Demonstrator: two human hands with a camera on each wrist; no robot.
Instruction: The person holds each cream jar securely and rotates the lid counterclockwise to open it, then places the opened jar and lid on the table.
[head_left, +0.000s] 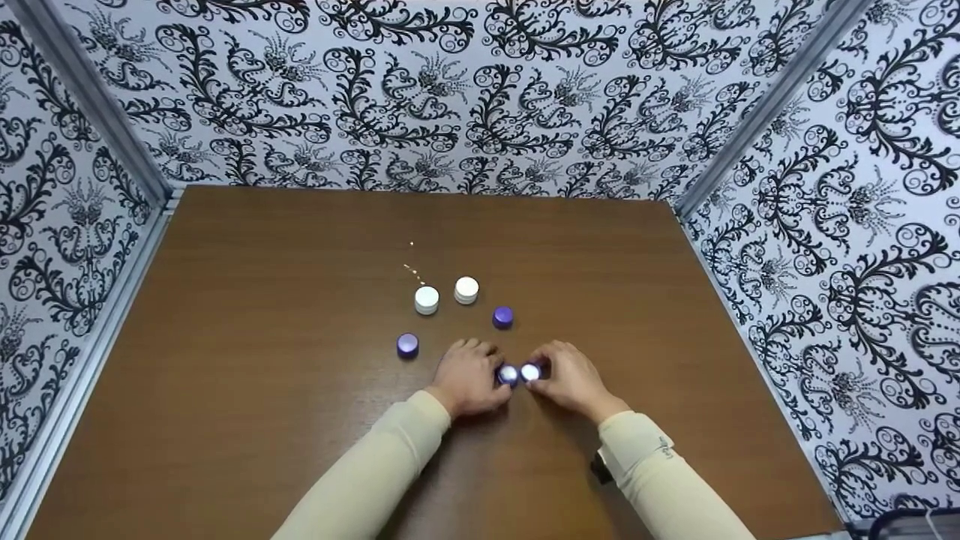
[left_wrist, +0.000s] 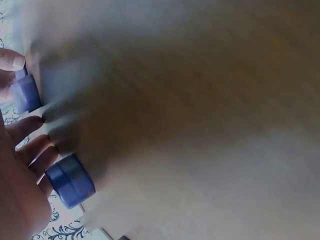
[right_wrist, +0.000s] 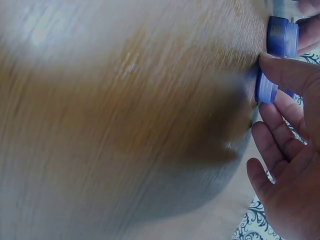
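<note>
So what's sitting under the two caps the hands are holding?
Both purple caps, left and right, rest directly on the bare brown table. Nothing else shows beneath them, though the undersides themselves are hidden.

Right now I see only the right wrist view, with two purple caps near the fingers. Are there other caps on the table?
Observer: Yes. The head view shows a left white cap and a right white cap, side by side beyond the hands on the brown table.
Operator: Are there more purple ones?
Observer: Two. A far purple cap sits just beyond the hands, and a lone purple cap sits to the left of the left hand.
Operator: Which hand has which of my two caps?
Observer: The left hand grips the left held cap and the right hand grips the right held cap. They are close together between the hands.
</note>
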